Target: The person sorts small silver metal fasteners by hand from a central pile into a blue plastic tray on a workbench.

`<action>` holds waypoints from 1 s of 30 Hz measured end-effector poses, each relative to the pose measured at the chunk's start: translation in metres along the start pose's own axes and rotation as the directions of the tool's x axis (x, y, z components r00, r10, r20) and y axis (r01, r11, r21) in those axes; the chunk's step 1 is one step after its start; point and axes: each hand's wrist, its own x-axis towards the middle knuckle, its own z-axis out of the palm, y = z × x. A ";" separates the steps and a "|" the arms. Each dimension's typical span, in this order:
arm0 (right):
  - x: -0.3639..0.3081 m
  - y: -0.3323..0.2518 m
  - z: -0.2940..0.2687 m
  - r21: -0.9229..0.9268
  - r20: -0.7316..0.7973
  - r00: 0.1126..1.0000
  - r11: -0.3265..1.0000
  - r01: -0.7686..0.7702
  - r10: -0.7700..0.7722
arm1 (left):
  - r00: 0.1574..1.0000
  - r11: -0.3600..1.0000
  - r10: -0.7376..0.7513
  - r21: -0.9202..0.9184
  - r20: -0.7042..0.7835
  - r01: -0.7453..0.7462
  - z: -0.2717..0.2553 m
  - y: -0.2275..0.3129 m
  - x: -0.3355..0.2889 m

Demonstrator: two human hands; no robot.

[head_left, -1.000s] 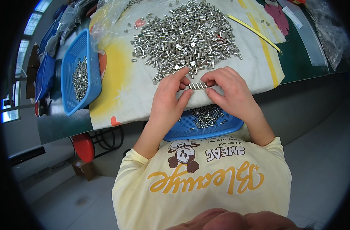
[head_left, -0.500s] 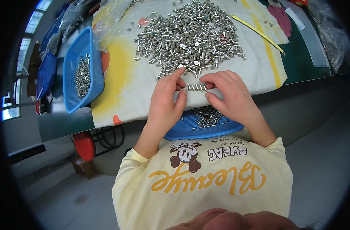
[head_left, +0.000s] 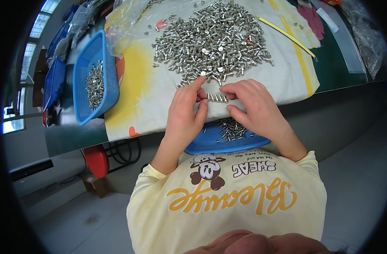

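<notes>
A short row of several small silver metal pins with flat round heads [head_left: 217, 98] lies side by side on the white and yellow cloth [head_left: 282, 80]. My left hand [head_left: 185, 108] rests at the row's left end, index finger stretched to the near edge of a big pile of the same pins [head_left: 210, 40], thumb apart. At the right end, my right hand [head_left: 253, 103] has its thumb and fingers spread around the row's end. Nothing shows gripped in either hand; the left hand's curled fingers are partly hidden.
Below the table edge, a blue basket [head_left: 202, 146] holds loose pins. Another blue basket [head_left: 110, 95] with pins stands at the left. A yellow strip [head_left: 286, 36] lies right of the pile. Clear plastic bags [head_left: 121, 25] lie at the far left; a red stool [head_left: 96, 161] stands below.
The whole view has shifted slightly, with the scene a little further right. Both hands keep nearly the same pose around the row of pins.
</notes>
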 end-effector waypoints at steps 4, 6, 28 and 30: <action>-0.001 0.005 -0.006 0.010 -0.009 1.000 1.000 -0.009 0.009 | 1.000 1.000 0.002 0.009 0.030 -0.003 0.001 0.002 -0.001; 0.000 0.006 -0.008 0.020 -0.019 1.000 1.000 -0.005 0.006 | 0.999 1.000 -0.015 -0.006 0.041 0.015 0.002 0.004 -0.001; 0.005 0.017 -0.010 0.069 -0.039 0.997 0.995 -0.065 0.068 | 0.998 0.985 -0.065 -0.163 -0.004 0.063 0.016 0.011 0.007; 0.007 0.015 -0.008 0.093 -0.066 0.993 0.991 -0.096 0.103 | 0.993 0.976 -0.112 -0.190 -0.037 0.103 0.018 0.012 0.009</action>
